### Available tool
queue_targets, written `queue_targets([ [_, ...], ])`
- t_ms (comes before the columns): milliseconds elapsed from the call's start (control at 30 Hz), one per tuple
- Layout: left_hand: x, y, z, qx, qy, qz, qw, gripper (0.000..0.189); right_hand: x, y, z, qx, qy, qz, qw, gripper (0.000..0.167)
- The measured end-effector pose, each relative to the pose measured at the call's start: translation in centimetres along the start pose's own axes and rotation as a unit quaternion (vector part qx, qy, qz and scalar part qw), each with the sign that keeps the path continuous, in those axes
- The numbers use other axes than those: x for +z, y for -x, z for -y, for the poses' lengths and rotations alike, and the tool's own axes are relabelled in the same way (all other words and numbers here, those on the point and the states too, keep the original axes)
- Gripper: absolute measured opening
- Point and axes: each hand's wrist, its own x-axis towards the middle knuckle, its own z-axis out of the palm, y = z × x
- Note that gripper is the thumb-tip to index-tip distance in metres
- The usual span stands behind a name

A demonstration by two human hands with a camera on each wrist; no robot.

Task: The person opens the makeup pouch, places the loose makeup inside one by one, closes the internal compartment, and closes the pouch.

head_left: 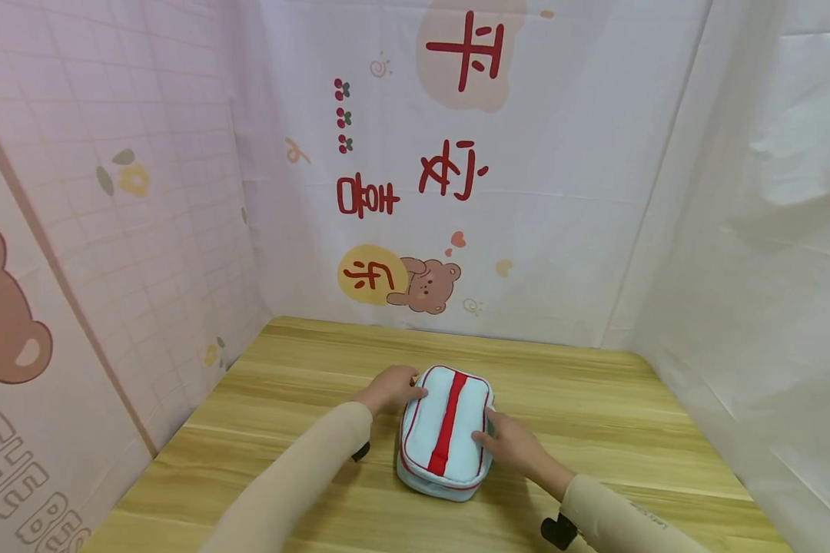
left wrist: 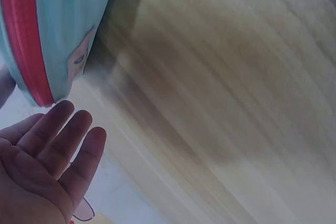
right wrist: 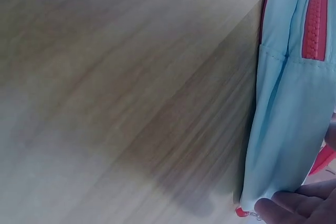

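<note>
A light blue zip bag (head_left: 425,407) with red piping lies on the wooden table, a red strap (head_left: 449,426) running along its top. At its far left corner is my left hand (head_left: 394,386), thumb over the top edge. The left wrist view shows that hand's fingers (left wrist: 65,142) nearly straight beside the bag's end, near the red zip (left wrist: 26,40). My right hand (head_left: 515,442) grips the bag's right side, thumb on top and fingers against the side wall. In the right wrist view its fingertips (right wrist: 286,203) press the blue fabric (right wrist: 286,124) near the bag's end.
The wooden table (head_left: 595,430) extends around the bag on all sides. White printed cloth (head_left: 560,192) hangs behind it, with more cloth at the left (head_left: 180,230) and right (head_left: 754,307). A black band (head_left: 559,530) sits on the right wrist.
</note>
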Motion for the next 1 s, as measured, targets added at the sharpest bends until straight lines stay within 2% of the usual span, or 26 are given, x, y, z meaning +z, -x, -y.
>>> queue_targets([
  [200,0.2,0.3,0.0,0.01,-0.002,-0.001,1.0,0.039,0.2,0.0,0.0,-0.028,0.007,-0.01,0.9995,0.053],
  [333,0.1,0.6,0.0,0.008,-0.008,-0.006,0.9999,0.036,0.2,-0.3,-0.1,-0.032,0.015,-0.012,0.9993,0.049],
  [567,0.3,1.2,0.3,0.017,-0.046,-0.033,0.9982,0.026,0.3,-1.5,-0.8,-0.062,0.03,-0.018,0.9975,0.046],
  [667,0.2,1.9,0.1,0.023,-0.05,-0.043,0.9976,0.023,0.2,-2.1,-0.9,-0.077,0.03,-0.007,0.9966,0.047],
  [833,0.2,2.9,-0.4,0.015,-0.049,-0.049,0.9975,0.041,-0.2,-3.5,-1.1,-0.077,0.025,0.022,0.9965,0.049],
  [1000,0.3,3.6,-0.6,-0.013,-0.056,-0.06,0.9965,0.055,-0.3,-4.5,-1.5,-0.076,0.026,0.034,0.9962,0.046],
])
